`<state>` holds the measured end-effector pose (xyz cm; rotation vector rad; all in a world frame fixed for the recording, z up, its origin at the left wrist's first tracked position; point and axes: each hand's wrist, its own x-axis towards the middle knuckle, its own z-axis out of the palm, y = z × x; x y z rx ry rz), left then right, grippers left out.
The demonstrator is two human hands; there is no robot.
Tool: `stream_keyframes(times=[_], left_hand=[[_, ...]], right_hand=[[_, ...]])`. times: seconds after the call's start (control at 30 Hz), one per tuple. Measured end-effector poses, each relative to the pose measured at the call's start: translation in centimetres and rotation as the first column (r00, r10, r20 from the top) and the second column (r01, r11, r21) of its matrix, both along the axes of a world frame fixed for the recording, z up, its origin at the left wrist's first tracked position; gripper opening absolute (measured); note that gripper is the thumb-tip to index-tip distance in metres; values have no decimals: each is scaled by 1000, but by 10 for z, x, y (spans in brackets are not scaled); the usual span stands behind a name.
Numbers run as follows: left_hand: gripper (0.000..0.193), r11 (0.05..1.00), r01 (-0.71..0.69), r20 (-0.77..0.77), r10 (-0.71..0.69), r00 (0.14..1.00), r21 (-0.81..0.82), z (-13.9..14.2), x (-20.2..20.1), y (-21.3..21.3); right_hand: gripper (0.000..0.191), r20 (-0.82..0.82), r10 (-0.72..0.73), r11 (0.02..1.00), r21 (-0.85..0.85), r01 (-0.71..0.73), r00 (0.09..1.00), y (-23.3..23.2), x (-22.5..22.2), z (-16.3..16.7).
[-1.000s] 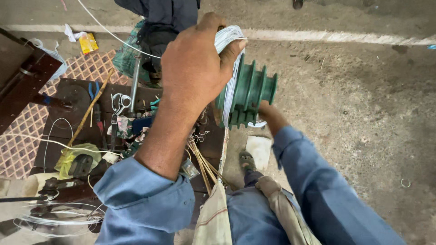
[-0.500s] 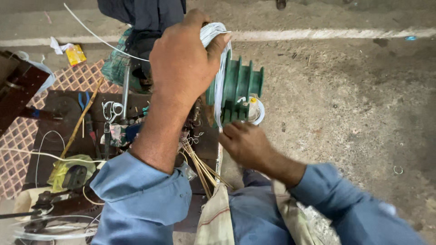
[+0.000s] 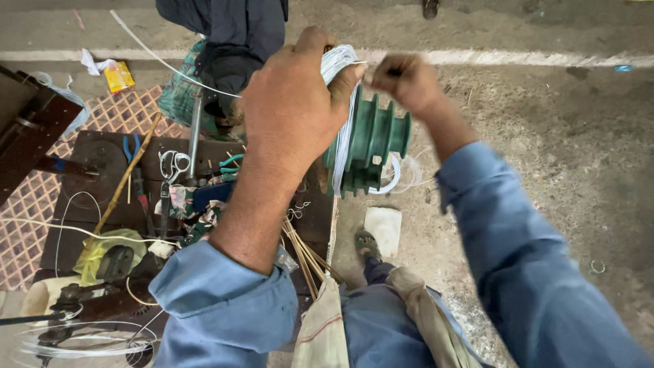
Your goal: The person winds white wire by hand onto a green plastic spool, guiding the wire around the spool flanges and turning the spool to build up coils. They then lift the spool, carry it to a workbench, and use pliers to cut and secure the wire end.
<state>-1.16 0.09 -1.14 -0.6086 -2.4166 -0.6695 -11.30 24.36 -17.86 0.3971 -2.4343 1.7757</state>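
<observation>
My left hand (image 3: 293, 109) grips a green stepped pulley-like former (image 3: 371, 140) held upright above the ground, fingers clamped over a bundle of thin white wire (image 3: 338, 65) on its near groove. Raised to the former's top edge, my right hand (image 3: 402, 80) pinches the end of the white wire between thumb and fingers. Loose white wire loops (image 3: 398, 174) hang below the former. Both my sleeves are blue.
A dark wooden board (image 3: 102, 177) at left carries scissors (image 3: 174, 163), pliers, a stick and scraps. A yellow packet (image 3: 119, 76) lies on the checkered mat (image 3: 41, 197). Another person in dark clothes (image 3: 231, 34) sits ahead. My sandalled foot (image 3: 368, 244) rests on the concrete.
My right hand rose from below the former to its top edge and pinched the wire. My left hand kept its hold on the former.
</observation>
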Motion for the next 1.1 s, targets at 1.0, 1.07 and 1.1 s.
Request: stream_keyframes(times=[1.0, 1.07, 1.1], left_hand=[[38, 1000, -16, -5, 16, 1000, 6, 6, 0, 1], [36, 1000, -12, 25, 11, 1000, 9, 6, 1, 1], [37, 1000, -20, 45, 19, 999, 5, 6, 1, 1]], right_hand=[[30, -691, 335, 789, 577, 210, 640, -24, 106, 144], [28, -492, 308, 914, 391, -109, 814, -9, 71, 135], [27, -369, 324, 937, 251, -242, 871, -5, 59, 122]])
